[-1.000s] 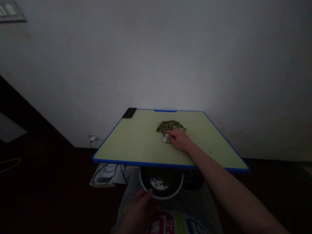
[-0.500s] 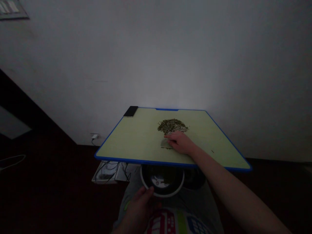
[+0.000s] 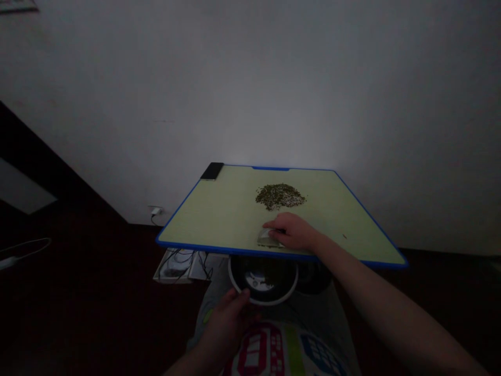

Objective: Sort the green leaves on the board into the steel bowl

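My right hand (image 3: 294,230) is closed on a pale, see-through scraper (image 3: 266,238), its straight edge down on the tabletop close to the near edge. A thin line of small green grains lies along that edge. Farther back is a loose pile of green grains, like mung beans (image 3: 278,195), thinning out at its right side. My left hand (image 3: 230,313) grips the near rim of a bowl (image 3: 270,303), dark inside with a pale rim. The bowl sits over my lap just below the table edge, with some grains inside; the table hides its far side.
The pale yellow table (image 3: 207,219) has a blue border. A black phone (image 3: 212,171) lies at its back left corner, and a small dark sliver (image 3: 344,236) at the right. Below are a second dark bowl (image 3: 313,279) and a box with cables (image 3: 174,266). Behind stands a wall.
My right hand has drawn the scraper from beside the pile toward the table's near edge, bringing a few grains along. My left hand stays on the bowl rim. The view has shifted slightly.
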### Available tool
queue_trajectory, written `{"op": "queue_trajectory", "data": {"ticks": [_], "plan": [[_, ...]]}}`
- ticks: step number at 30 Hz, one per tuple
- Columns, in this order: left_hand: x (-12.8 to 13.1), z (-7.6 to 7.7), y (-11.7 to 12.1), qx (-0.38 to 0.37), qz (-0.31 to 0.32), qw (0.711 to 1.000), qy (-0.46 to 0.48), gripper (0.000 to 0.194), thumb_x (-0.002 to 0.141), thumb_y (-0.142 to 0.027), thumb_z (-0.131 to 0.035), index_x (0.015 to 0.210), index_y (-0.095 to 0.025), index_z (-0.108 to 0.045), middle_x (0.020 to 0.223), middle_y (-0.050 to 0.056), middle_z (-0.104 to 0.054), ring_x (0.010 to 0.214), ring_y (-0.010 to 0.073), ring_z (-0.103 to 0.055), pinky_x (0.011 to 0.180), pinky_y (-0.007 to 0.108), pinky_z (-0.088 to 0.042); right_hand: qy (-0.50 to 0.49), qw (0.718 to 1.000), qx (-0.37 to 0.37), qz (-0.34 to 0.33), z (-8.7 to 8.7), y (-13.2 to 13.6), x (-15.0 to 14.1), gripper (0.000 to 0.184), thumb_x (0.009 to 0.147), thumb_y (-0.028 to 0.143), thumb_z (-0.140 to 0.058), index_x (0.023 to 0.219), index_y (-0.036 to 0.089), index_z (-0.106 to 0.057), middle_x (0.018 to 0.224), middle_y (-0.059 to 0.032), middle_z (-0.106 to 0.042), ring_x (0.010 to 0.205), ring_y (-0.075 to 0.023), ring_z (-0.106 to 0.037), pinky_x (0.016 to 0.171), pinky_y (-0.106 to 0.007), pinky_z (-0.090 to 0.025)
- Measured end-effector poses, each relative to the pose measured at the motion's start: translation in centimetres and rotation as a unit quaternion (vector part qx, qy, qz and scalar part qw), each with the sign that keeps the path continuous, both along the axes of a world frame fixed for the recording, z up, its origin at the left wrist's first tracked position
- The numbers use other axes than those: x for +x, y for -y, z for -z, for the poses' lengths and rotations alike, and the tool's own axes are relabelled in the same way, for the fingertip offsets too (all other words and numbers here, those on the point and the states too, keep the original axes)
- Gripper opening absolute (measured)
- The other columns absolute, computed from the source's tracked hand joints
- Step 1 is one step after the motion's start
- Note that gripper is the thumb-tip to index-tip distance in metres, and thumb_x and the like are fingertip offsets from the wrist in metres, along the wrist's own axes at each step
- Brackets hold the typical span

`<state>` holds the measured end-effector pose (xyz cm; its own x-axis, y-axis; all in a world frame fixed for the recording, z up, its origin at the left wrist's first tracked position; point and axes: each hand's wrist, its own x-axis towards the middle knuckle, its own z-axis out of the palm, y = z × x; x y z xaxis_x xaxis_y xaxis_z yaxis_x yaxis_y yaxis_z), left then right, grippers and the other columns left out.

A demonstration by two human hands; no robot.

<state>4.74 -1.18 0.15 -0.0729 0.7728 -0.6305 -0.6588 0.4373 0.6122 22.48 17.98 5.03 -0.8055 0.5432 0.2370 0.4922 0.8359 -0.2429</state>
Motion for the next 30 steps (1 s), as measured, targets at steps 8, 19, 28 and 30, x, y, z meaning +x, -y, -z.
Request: {"op": "queue_trajectory", "data": {"ticks": [8,19,28,30], "plan": [[0.2,-0.3,0.0,0.006,0.001,1.000,0.004,0.025,0.059,-0.022,-0.083,0.075,-0.016,-0.065,0.070,0.003,-0.077,0.060,0.0172,-0.069,0.055,0.027,-0.054,-0.024,0.999,-0.034,-0.005,-0.1,1.6,-0.1,0.037,0.092,0.029,-0.048,0.120,0.014,-0.067,0.088,-0.0104,-0.071,0.079,-0.0190,-0.060,0.074,-0.030,-0.041],[0.1,-0.2,0.1,0.002,-0.005,1.000,0.009,0.009,0.071,-0.015,-0.072,0.075,-0.017,-0.064,0.068,0.002,-0.075,0.059,0.0164,-0.067,0.058,0.028,-0.054,0.003,0.999,-0.034,-0.035,-0.5,3.0,-0.4,0.033,0.090,0.031,-0.051,0.114,0.017,-0.070,0.080,-0.0096,-0.069,0.078,-0.0199,-0.058,0.075,-0.031,-0.039],[0.0,0.1,0.1,0.007,0.002,1.000,0.003,0.016,0.066,-0.018,-0.077,0.078,-0.017,-0.066,0.072,0.003,-0.077,0.060,0.0169,-0.068,0.059,0.030,-0.054,-0.070,0.993,-0.086,0.049,0.3,3.0,0.0,0.033,0.089,0.028,-0.050,0.117,0.019,-0.067,0.097,-0.0087,-0.072,0.088,-0.0198,-0.063,0.079,-0.032,-0.044],[0.1,0.0,0.1,0.005,0.000,1.000,0.001,0.020,0.063,-0.019,-0.080,0.076,-0.017,-0.065,0.070,0.003,-0.076,0.058,0.0166,-0.067,0.058,0.029,-0.054,-0.079,0.989,-0.081,0.090,0.4,3.0,0.2,0.033,0.089,0.028,-0.050,0.116,0.020,-0.067,0.103,-0.0089,-0.072,0.092,-0.0207,-0.064,0.081,-0.032,-0.045]]}}
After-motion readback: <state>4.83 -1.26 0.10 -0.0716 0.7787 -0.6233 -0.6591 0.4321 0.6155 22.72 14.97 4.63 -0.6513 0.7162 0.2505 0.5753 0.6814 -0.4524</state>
